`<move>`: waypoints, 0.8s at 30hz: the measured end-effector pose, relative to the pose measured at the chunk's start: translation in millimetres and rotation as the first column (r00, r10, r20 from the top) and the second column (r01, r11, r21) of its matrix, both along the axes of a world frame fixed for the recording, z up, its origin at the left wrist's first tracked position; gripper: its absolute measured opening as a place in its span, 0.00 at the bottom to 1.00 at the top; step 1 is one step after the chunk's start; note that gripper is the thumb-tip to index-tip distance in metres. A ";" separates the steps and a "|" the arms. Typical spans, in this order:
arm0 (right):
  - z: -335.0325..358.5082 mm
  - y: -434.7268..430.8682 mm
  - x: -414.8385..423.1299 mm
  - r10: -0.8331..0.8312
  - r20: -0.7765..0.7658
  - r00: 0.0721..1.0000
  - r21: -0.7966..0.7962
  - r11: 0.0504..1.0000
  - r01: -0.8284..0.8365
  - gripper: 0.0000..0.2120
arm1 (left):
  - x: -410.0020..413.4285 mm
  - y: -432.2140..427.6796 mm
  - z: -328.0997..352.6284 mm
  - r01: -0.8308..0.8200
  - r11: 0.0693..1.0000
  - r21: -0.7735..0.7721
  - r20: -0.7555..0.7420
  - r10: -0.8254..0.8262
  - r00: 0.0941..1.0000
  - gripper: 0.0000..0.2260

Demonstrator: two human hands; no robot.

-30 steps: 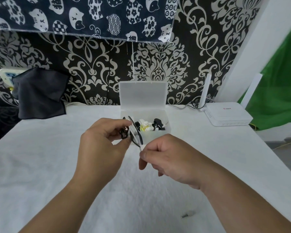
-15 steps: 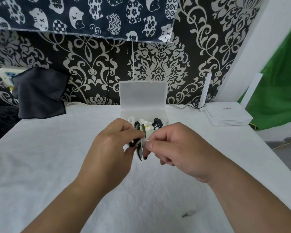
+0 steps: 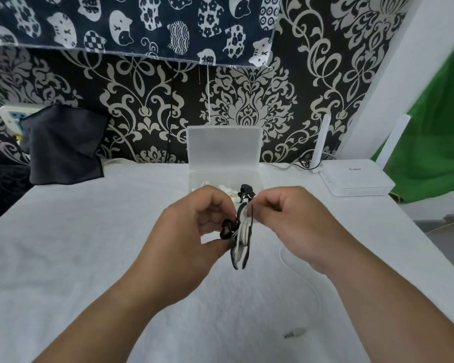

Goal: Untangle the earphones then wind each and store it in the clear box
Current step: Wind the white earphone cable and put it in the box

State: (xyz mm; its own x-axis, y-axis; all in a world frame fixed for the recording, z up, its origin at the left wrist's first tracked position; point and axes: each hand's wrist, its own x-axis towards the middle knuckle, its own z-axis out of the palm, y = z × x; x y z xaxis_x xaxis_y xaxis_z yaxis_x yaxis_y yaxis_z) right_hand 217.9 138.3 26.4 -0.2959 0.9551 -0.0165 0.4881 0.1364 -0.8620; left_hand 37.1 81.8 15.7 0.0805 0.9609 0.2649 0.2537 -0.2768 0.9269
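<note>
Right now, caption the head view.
Left hand and right hand pinch a coiled earphone cord near the open clear box.

Wound earphone coil (image 3: 240, 242) between left hand (image 3: 194, 231) and right hand (image 3: 296, 221)

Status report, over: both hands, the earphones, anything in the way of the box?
Left hand grips earphone coil. Right hand pinches the coil's top. Plug end lies loose on table. Clear box open behind hands, unobstructed.

Bare hands and forearms, seen from the head camera
The left hand (image 3: 192, 231) and right hand (image 3: 294, 226) are bare; the left forearm (image 3: 110, 318) and right forearm (image 3: 393, 310) are unsleeved to the frame's lower edge.
</note>
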 end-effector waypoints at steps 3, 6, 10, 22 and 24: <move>-7.1 -2.2 -5.3 0.104 0.070 0.992 -0.120 0.988 -0.095 0.19 | -2.6 4.0 -3.0 -0.006 1.000 -0.013 0.190 0.008 0.982 0.19; -10.7 -9.9 -13.2 0.239 0.113 0.964 -0.221 0.952 -0.211 0.17 | -5.1 7.4 -7.1 -0.184 0.983 0.003 0.190 0.180 0.965 0.18; -2.8 -18.9 -18.4 0.349 0.056 0.936 -0.274 0.906 -0.322 0.15 | -13.3 11.0 -10.7 -0.380 0.918 0.111 -0.046 0.387 0.921 0.22; 11.7 -21.0 -15.5 0.243 -0.067 0.968 -0.077 0.966 -0.248 0.13 | -15.7 10.2 -10.1 -0.297 0.903 0.312 -0.355 0.400 0.845 0.20; 14.2 -20.3 -15.5 0.233 -0.091 0.968 -0.027 0.971 -0.237 0.12 | -13.1 8.7 -9.9 -0.198 0.931 0.305 -0.415 0.317 0.853 0.19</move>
